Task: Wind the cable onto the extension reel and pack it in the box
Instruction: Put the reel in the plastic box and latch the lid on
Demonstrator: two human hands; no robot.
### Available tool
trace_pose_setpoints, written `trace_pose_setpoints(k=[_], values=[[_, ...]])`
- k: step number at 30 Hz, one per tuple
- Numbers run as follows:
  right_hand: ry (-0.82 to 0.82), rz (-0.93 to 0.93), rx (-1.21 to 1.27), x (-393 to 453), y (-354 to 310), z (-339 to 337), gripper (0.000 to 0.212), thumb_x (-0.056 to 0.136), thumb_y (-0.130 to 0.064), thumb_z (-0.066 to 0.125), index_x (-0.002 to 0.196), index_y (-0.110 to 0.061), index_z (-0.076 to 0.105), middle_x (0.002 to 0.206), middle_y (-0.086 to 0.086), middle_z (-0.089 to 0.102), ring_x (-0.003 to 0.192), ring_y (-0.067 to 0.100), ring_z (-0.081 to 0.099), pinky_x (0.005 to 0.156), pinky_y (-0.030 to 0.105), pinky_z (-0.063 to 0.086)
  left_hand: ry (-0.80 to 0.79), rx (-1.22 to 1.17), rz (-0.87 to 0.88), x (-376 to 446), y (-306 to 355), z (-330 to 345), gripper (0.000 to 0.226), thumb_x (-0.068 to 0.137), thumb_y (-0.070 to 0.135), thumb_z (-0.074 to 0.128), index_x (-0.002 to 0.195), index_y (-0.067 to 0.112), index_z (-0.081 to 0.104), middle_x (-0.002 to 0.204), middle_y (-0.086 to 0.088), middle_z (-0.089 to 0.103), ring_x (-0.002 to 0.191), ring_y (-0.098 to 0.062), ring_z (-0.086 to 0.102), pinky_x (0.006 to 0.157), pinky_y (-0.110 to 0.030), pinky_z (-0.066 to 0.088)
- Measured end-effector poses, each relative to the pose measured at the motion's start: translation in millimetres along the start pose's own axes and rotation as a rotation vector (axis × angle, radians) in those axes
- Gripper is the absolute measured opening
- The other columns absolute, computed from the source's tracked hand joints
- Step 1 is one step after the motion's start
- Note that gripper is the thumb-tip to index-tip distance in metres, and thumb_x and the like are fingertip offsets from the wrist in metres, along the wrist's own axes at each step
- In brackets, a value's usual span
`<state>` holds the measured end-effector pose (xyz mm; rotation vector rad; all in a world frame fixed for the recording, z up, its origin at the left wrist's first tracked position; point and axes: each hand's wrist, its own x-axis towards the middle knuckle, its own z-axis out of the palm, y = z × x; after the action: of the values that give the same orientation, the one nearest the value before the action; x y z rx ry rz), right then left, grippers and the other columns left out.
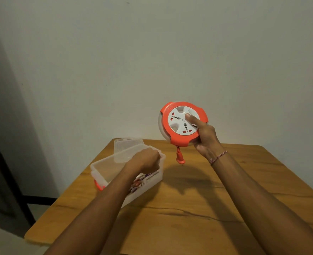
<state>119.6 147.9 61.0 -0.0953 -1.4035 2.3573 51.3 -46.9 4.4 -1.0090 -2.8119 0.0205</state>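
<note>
The orange and white extension reel (pixel 183 123) is held up above the wooden bench (pixel 198 203) by the right hand (pixel 205 138), whose fingers are curled round its rim while the thumb is pressed on the white socket face. An orange plug (pixel 180 157) is seen hanging just below the reel. The translucent box (pixel 115 173) is set on the bench's left side, its far wall gripped by the curled left hand (pixel 145 160). A clear lid (pixel 128 146) is leaned behind the box.
</note>
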Motion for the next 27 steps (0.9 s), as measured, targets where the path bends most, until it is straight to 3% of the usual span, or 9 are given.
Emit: trace_pose_setpoints(k=[4, 6, 10, 13, 17, 20, 22, 25, 27], values=[[0.042, -0.018, -0.006, 0, -15, -22, 0.060, 0.064, -0.027, 0.089, 0.117, -0.013, 0.066, 0.109, 0.013, 0.072, 0.098, 0.033, 0.069, 0.082, 0.055, 0.055, -0.015, -0.129, 0.232, 7, 29, -4, 0.039, 0.090, 0.013, 0.061, 0.057, 0.028, 0.047, 0.063, 0.008, 0.052, 0.057, -0.008, 0.050, 0.052, -0.019, 0.033], [0.062, -0.035, -0.017, 1, -23, -33, 0.060, 0.064, -0.028, 0.089, 0.117, -0.014, 0.065, 0.109, 0.012, 0.072, 0.098, 0.033, 0.069, 0.081, 0.055, 0.055, -0.040, -0.152, 0.304, 11, 42, -5, 0.036, 0.090, 0.014, 0.062, 0.058, 0.027, 0.049, 0.061, 0.009, 0.053, 0.055, -0.007, 0.048, 0.053, -0.021, 0.035], [0.097, -0.052, -0.034, 3, -36, -53, 0.062, 0.063, -0.030, 0.089, 0.118, -0.015, 0.065, 0.109, 0.012, 0.072, 0.098, 0.033, 0.070, 0.080, 0.054, 0.056, -0.052, -0.188, 0.407, 23, 69, -3, 0.008, 0.091, 0.020, 0.066, 0.091, 0.016, 0.073, 0.092, -0.002, 0.073, 0.079, -0.015, 0.065, 0.075, -0.026, 0.052], [0.126, -0.062, -0.056, 8, -43, -65, 0.060, 0.064, -0.031, 0.088, 0.117, -0.016, 0.065, 0.108, 0.011, 0.073, 0.096, 0.032, 0.070, 0.080, 0.054, 0.056, -0.023, -0.237, 0.430, 34, 86, 6, 0.018, 0.090, 0.020, 0.069, 0.107, 0.015, 0.073, 0.106, -0.002, 0.073, 0.083, -0.013, 0.064, 0.074, -0.022, 0.047], [0.168, -0.072, -0.086, 19, -50, -71, 0.062, 0.065, -0.030, 0.088, 0.119, -0.015, 0.063, 0.108, 0.011, 0.073, 0.096, 0.032, 0.070, 0.081, 0.055, 0.056, 0.057, -0.248, 0.411, 45, 96, 13, 0.022, 0.088, 0.030, 0.072, 0.105, 0.016, 0.073, 0.101, -0.002, 0.073, 0.077, -0.011, 0.058, 0.068, -0.021, 0.044], [0.173, -0.073, -0.103, 30, -51, -72, 0.062, 0.065, -0.029, 0.088, 0.120, -0.012, 0.063, 0.108, 0.011, 0.073, 0.096, 0.032, 0.070, 0.081, 0.053, 0.056, 0.113, -0.243, 0.379, 51, 80, 14, 0.041, 0.078, 0.063, 0.067, 0.094, 0.025, 0.069, 0.086, 0.010, 0.066, 0.072, -0.006, 0.054, 0.060, -0.017, 0.040], [0.157, -0.072, -0.135, 37, -50, -71, 0.061, 0.066, -0.029, 0.088, 0.119, -0.011, 0.063, 0.107, 0.011, 0.073, 0.095, 0.032, 0.070, 0.080, 0.052, 0.057, 0.191, -0.187, 0.339, 56, 58, 11, 0.056, 0.068, 0.081, 0.057, 0.091, 0.031, 0.067, 0.087, 0.014, 0.065, 0.076, -0.005, 0.054, 0.066, -0.018, 0.045], [0.130, -0.045, -0.240, 47, -43, -67, 0.061, 0.067, -0.030, 0.087, 0.120, -0.011, 0.062, 0.106, 0.011, 0.073, 0.093, 0.031, 0.071, 0.078, 0.051, 0.058, 0.215, -0.158, 0.259, 59, 17, 9, 0.088, 0.054, 0.096, 0.045, 0.108, 0.029, 0.063, 0.111, 0.009, 0.062, 0.102, -0.011, 0.050, 0.088, -0.033, 0.047], [0.110, -0.007, -0.304, 52, -36, -66, 0.062, 0.066, -0.029, 0.088, 0.118, -0.011, 0.062, 0.104, 0.012, 0.073, 0.091, 0.031, 0.072, 0.076, 0.050, 0.058, 0.177, -0.196, 0.212, 59, -8, 16, 0.099, 0.051, 0.097, 0.048, 0.120, 0.026, 0.058, 0.128, 0.005, 0.057, 0.117, -0.016, 0.047, 0.098, -0.037, 0.043]])
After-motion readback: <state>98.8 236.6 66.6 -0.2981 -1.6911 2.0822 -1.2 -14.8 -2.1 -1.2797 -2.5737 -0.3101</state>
